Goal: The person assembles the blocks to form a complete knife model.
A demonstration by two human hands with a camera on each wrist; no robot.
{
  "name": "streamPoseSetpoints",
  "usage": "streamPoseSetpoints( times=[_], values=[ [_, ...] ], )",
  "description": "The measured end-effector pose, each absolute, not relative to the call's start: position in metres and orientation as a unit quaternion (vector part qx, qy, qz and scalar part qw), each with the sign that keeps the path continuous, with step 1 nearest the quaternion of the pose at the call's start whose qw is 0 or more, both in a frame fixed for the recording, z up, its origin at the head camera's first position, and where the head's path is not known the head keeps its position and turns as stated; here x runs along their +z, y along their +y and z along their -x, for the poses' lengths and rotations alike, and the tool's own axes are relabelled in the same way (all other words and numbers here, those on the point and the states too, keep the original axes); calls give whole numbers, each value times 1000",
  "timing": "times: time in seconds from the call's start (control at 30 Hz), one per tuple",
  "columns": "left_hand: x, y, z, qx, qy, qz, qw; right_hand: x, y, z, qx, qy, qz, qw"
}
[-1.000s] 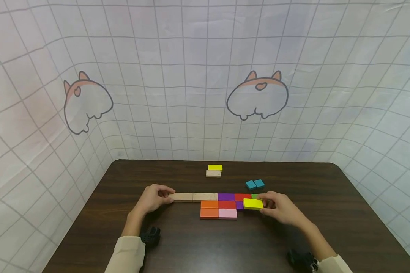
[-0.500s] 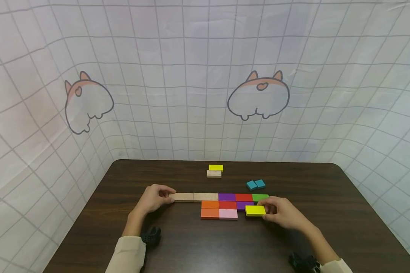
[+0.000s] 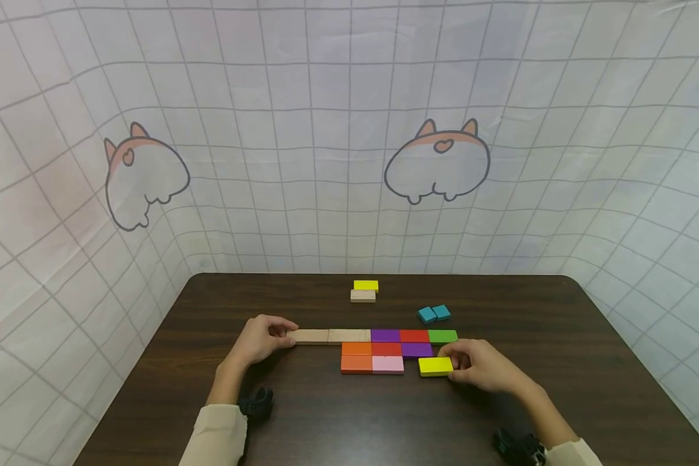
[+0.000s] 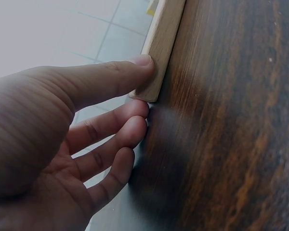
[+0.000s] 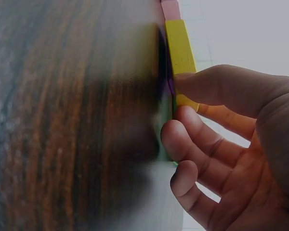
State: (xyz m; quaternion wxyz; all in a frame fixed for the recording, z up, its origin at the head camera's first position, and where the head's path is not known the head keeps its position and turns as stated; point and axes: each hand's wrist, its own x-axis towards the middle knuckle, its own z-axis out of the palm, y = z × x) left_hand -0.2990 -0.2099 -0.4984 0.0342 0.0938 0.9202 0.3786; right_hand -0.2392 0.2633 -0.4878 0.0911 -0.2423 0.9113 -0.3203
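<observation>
My left hand (image 3: pixel 266 340) pinches the left end of a plain wooden block (image 3: pixel 311 336), its thumb (image 4: pixel 143 67) on the block's side. That block begins a long row with a second plain block (image 3: pixel 349 336), then purple (image 3: pixel 385 335), red (image 3: pixel 414 336) and green (image 3: pixel 443 336) ones. My right hand (image 3: pixel 479 364) holds a yellow block (image 3: pixel 434 367) by its right end, close over the table, just in front of a purple block (image 3: pixel 416 350). A gap parts it from the pink block (image 3: pixel 388 365) on its left.
Orange blocks (image 3: pixel 356 364) and a red one (image 3: pixel 387 349) lie in front of the long row. Farther back are a yellow block (image 3: pixel 366 285), a plain block (image 3: pixel 363 296) and two small blue pieces (image 3: pixel 433 314). A gridded cloth (image 3: pixel 303 194) hangs behind the dark table (image 3: pixel 303 421).
My right hand has drawn the yellow block toward the front, off the green and purple blocks it overlapped in view. My left hand has stayed at the wooden block's end.
</observation>
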Motion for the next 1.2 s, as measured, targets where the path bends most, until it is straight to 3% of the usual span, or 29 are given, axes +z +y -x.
streamPoseSetpoints(
  times=[0.53, 1.2],
  values=[
    [-498, -210, 298, 380, 919, -97, 34, -489, 265, 239, -338, 908, 221, 112],
    [-499, -209, 299, 385, 917, -98, 38, -493, 259, 239, -339, 910, 218, 95]
  ],
)
